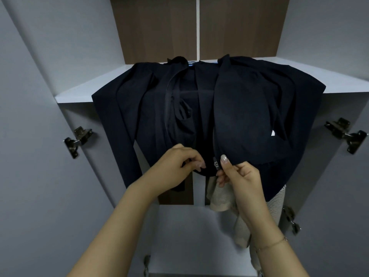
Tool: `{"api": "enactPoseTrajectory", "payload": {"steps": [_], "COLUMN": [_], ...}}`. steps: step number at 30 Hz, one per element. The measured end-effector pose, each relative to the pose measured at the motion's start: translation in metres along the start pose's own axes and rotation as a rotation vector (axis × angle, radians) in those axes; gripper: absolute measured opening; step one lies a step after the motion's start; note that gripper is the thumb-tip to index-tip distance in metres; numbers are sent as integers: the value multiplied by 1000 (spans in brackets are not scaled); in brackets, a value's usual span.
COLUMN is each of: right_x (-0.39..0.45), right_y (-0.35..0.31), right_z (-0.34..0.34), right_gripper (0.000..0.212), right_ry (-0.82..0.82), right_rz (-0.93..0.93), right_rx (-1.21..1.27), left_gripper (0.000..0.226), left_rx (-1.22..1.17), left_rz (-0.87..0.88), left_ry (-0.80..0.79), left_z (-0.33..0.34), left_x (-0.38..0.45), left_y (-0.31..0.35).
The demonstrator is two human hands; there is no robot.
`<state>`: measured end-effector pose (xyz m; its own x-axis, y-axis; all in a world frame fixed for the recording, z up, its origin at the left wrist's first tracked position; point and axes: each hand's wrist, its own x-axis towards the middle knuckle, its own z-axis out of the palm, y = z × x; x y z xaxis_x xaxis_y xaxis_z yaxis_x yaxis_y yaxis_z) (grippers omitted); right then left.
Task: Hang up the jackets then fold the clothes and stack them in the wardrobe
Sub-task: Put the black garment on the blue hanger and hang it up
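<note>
wardrobe shelf (79, 90) | dark jacket (229, 108) | both hands' fingers pinch hem | zipper-pull (215, 163) lettering illegible

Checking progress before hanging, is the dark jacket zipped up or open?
Open: the dark jacket front panels lie apart on the shelf, zipper pull at the hem.

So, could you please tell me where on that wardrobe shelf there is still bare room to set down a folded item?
The shelf is bare left of the dark jacket and at the right end. The middle is crowded: the jacket overhangs it, both hands pinching its hem.
</note>
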<state>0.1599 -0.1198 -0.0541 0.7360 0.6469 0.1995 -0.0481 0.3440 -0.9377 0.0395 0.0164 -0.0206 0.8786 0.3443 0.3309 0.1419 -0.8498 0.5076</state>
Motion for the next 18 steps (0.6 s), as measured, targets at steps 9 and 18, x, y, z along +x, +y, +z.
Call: {"api": "enactPoseTrajectory", "payload": {"steps": [9,18], "right_x": [-5,-9], "right_y": [10,15], "right_z": [0,6], "right_gripper": [21,25], "right_ry": [-17,-65], "right_rz": [99,142], "right_rx": [77,62], "left_gripper": [25,54], "left_rx": [-1092,-1882], "left_rz": [-682,-888], "left_ry": [456,295], "left_z": [52,70], "left_x": [-71,-70], "left_y": [-20,-30]}}
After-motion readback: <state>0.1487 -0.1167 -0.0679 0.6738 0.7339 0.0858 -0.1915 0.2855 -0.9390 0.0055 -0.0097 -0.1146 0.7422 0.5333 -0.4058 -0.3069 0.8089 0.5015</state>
